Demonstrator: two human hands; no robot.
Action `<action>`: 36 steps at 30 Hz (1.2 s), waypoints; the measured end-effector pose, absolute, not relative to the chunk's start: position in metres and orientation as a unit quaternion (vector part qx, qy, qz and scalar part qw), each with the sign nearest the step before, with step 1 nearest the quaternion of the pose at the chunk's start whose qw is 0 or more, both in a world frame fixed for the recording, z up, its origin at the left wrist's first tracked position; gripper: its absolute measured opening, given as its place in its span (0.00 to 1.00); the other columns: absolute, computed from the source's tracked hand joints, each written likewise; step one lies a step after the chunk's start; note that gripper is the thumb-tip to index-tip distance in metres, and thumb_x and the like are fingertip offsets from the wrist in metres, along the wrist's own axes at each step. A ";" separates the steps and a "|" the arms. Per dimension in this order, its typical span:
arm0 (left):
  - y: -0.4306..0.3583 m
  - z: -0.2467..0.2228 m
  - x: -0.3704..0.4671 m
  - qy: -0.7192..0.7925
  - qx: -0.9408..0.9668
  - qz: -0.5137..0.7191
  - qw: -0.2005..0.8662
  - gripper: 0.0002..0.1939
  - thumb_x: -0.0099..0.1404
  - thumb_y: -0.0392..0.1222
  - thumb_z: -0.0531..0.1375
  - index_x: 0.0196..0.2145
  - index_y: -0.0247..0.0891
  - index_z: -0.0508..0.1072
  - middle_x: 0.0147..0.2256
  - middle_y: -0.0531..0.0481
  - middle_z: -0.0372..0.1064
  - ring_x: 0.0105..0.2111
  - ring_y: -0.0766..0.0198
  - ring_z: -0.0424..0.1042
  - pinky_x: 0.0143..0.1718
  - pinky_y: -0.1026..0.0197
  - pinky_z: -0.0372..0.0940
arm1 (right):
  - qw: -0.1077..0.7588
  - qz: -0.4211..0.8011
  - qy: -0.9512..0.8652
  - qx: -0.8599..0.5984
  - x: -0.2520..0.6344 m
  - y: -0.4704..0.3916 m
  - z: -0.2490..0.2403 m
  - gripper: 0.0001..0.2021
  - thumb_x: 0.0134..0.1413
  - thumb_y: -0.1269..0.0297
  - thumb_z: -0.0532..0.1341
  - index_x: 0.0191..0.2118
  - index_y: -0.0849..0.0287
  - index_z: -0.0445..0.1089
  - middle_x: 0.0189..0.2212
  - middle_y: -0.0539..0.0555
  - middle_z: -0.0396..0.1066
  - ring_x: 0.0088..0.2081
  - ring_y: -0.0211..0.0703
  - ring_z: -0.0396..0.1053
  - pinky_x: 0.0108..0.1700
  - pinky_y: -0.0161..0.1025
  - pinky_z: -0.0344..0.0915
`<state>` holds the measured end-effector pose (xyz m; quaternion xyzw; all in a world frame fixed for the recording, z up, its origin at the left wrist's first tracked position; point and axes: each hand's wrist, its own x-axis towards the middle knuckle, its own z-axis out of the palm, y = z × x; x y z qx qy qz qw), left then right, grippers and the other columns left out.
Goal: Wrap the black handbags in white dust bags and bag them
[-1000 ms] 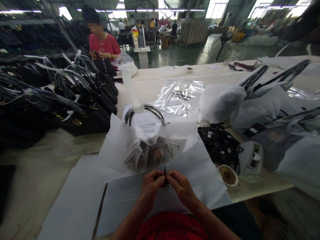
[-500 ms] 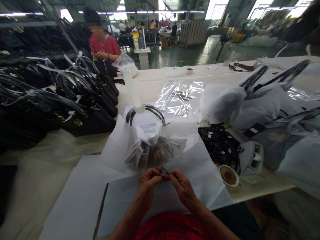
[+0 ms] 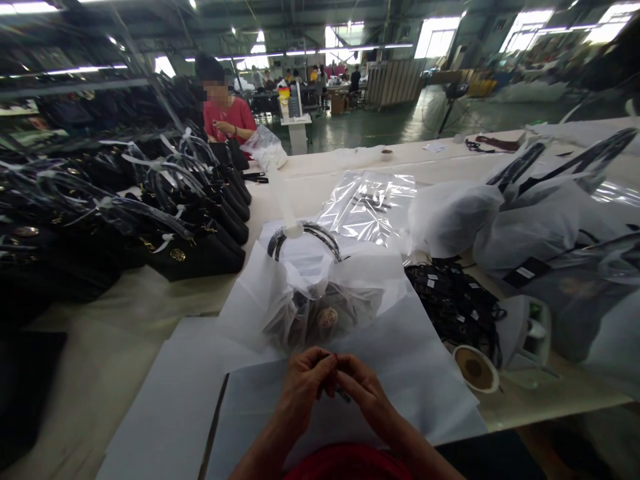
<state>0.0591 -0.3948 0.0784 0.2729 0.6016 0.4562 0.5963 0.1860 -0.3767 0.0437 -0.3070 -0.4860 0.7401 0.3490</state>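
My left hand (image 3: 307,383) and my right hand (image 3: 363,387) meet over white paper (image 3: 400,360), just in front of a bag (image 3: 327,317) wrapped in thin translucent plastic. Fingers of both are pressed together around a small dark item, mostly hidden; a thin greyish end pokes out below the right fingers. The bag lies on the paper, with a round emblem showing through the plastic. Its dark handles (image 3: 320,237) arch up behind, and a white strip (image 3: 285,200) rises from them.
Rows of black handbags (image 3: 200,257) stand at left. To the right are black tags (image 3: 450,300), a round tub (image 3: 475,369), a white dispenser (image 3: 527,333) and wrapped bags (image 3: 450,213). Clear plastic sleeves (image 3: 370,207) lie behind. A person in red (image 3: 235,117) works beyond the handbags.
My hands have come closer together, and the thin black loop that showed between them is now mostly covered by fingers. The whole view has shifted, with the scene sitting lower and further right.
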 end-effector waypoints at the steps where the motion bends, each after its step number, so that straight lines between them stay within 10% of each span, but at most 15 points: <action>1: -0.395 0.081 0.058 0.603 0.280 0.454 0.593 0.16 0.49 0.52 0.62 0.21 0.34 0.68 0.13 0.56 0.59 0.14 0.72 0.56 0.16 0.68 0.46 | 0.343 0.751 -0.478 -0.299 0.185 -0.376 0.045 0.15 0.54 0.51 0.59 0.32 0.60 0.66 0.25 0.51 0.68 0.31 0.39 0.67 0.37 0.37 0.63; 13: -0.390 0.095 0.031 0.661 0.532 0.453 0.272 0.10 0.57 0.46 0.59 0.30 0.36 0.73 0.27 0.49 0.69 0.27 0.64 0.67 0.28 0.64 0.64 | 0.344 0.747 -0.381 -0.423 0.170 -0.375 0.032 0.26 0.44 0.38 0.59 0.26 0.61 0.65 0.10 0.41 0.49 0.14 0.28 0.45 0.17 0.30 0.43; 19: -0.336 0.159 -0.031 0.624 0.662 0.399 -0.118 0.37 0.56 0.58 0.60 0.56 0.32 0.56 0.55 0.34 0.58 0.59 0.48 0.54 0.57 0.45 0.54 | 0.355 0.743 -0.371 -0.429 0.172 -0.374 0.032 0.25 0.43 0.39 0.61 0.24 0.61 0.65 0.12 0.41 0.47 0.15 0.28 0.44 0.18 0.31 0.41; 25: -0.325 0.153 -0.046 0.649 0.708 0.250 -0.125 0.34 0.57 0.61 0.57 0.51 0.31 0.61 0.30 0.48 0.69 0.34 0.57 0.71 0.50 0.47 0.59 | 0.357 0.736 -0.376 -0.435 0.175 -0.379 0.023 0.24 0.46 0.40 0.60 0.24 0.60 0.64 0.11 0.40 0.44 0.15 0.28 0.43 0.18 0.31 0.40; 30: -0.364 0.095 -0.006 0.621 0.727 0.199 -0.214 0.10 0.65 0.38 0.52 0.43 0.32 0.67 0.24 0.49 0.68 0.23 0.61 0.68 0.28 0.61 0.60 | 0.368 0.729 -0.379 -0.435 0.175 -0.370 0.027 0.24 0.45 0.40 0.60 0.25 0.60 0.64 0.12 0.40 0.43 0.15 0.27 0.41 0.17 0.31 0.40; 36: -0.387 0.028 0.027 0.610 0.770 0.082 -0.171 0.14 0.54 0.21 0.49 0.28 0.35 0.70 0.23 0.49 0.66 0.22 0.62 0.67 0.24 0.62 0.60 | 0.398 0.699 -0.419 -0.421 0.159 -0.335 0.055 0.25 0.41 0.40 0.62 0.29 0.61 0.67 0.14 0.41 0.48 0.16 0.28 0.45 0.18 0.31 0.43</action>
